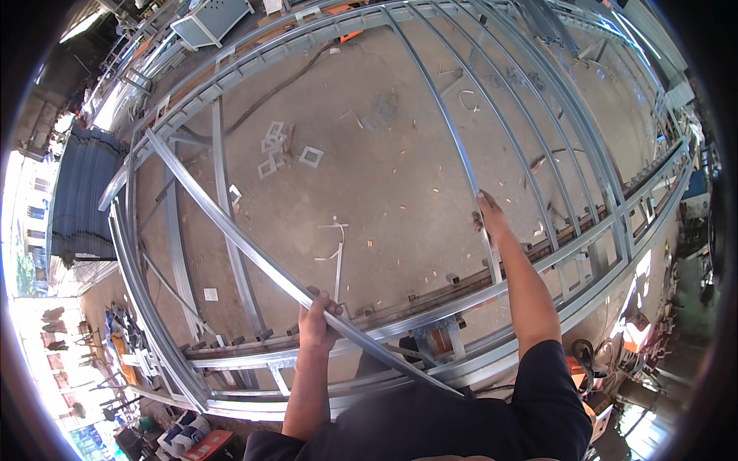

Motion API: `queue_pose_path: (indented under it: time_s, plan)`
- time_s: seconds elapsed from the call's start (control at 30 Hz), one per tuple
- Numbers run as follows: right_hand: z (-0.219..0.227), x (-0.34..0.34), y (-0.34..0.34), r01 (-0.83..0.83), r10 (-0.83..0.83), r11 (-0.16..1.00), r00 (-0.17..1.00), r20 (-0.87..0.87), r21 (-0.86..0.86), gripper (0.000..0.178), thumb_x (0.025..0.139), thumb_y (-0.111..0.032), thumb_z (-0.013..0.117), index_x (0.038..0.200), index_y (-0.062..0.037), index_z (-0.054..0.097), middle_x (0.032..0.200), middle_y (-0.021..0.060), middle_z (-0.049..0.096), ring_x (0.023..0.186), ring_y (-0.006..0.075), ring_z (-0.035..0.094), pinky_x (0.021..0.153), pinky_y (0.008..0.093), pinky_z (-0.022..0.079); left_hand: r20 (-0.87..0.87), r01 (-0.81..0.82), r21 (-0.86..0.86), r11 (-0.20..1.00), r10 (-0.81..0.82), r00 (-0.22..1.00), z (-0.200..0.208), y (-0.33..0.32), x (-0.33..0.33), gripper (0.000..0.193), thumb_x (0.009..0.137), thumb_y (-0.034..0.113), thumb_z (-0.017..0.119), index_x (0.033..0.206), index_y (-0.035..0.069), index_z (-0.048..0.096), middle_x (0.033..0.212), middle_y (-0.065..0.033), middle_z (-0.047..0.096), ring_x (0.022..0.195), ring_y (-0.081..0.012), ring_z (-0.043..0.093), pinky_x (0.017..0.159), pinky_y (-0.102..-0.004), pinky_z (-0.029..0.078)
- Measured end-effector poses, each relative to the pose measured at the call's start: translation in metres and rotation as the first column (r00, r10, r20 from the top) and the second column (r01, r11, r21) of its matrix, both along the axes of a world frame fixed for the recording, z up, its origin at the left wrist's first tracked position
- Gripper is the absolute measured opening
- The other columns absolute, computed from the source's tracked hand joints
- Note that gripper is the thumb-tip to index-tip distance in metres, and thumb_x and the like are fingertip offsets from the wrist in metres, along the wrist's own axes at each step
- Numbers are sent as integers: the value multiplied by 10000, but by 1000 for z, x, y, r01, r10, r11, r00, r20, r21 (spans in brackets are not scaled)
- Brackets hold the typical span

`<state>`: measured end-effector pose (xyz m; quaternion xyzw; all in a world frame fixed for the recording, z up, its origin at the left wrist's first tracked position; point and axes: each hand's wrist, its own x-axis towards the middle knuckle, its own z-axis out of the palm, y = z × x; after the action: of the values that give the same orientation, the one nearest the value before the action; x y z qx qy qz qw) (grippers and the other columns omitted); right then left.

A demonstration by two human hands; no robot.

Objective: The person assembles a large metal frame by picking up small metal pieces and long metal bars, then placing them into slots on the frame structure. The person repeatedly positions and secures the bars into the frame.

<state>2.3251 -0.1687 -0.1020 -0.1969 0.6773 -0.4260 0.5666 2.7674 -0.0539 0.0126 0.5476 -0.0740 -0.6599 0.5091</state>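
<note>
My left hand (315, 321) is closed around a long silvery metal bar (231, 227). This bar slants from the frame's far left side down across the near rail to my body. Farther right, my right hand (490, 217) is wrapped round a second metal bar (438, 100), which runs from the far rail toward the near one. Both bars lie over a large metal frame, whose near rail (254, 359) passes just in front of me. Several short upright stubs (452, 280) line the inner side of that rail.
Several parallel metal bars (507, 127) span the frame on the right. Square metal plates (310, 156) and small scraps lie on the concrete floor (369, 207). A stack of grey corrugated sheets (86, 192) stands at left. A grey cabinet (211, 23) is at the far left.
</note>
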Motion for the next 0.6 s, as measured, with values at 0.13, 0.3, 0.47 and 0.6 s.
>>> queue_pose_path:
  time_s: [0.13, 0.3, 0.47, 0.6]
  plan:
    - [-68, -33, -13, -183, 168, 983, 826, -538, 27, 584, 1032, -461, 583, 1517, -144, 510, 1053, 165, 711, 868, 271, 705, 781, 425, 577, 12, 12, -9, 1000, -12, 1000, -7, -13, -6, 179, 945, 50, 632, 1035, 115, 491, 750, -27, 489, 690, -167, 542, 670, -359, 516]
    - [-89, -75, -31, -174, 166, 983, 733, -660, 55, 603, 1010, -474, 604, 1502, -133, 533, 1215, 181, 684, 1088, 313, 661, 909, 446, 529, -6, -4, 42, 999, 4, 1000, -27, -5, 0, 203, 950, 32, 619, 1101, 101, 504, 779, -22, 500, 700, -148, 516, 693, -337, 482]
    - [-45, -76, -26, -110, 135, 990, 918, -372, 87, 647, 963, -455, 718, 1514, -165, 544, 832, 14, 588, 680, 69, 532, 592, 252, 482, -45, 10, 11, 1000, -9, 999, -31, -14, -10, 277, 955, 56, 668, 1166, 110, 497, 851, -12, 522, 744, -137, 507, 714, -328, 478]
    - [-58, -87, -25, -132, 179, 982, 872, -455, 133, 645, 966, -492, 690, 1518, -194, 537, 996, 70, 696, 868, 158, 653, 755, 331, 538, -62, 27, 19, 999, -26, 998, -39, -19, -14, 254, 953, 70, 685, 1139, 118, 519, 844, -6, 521, 753, -133, 508, 733, -325, 474]
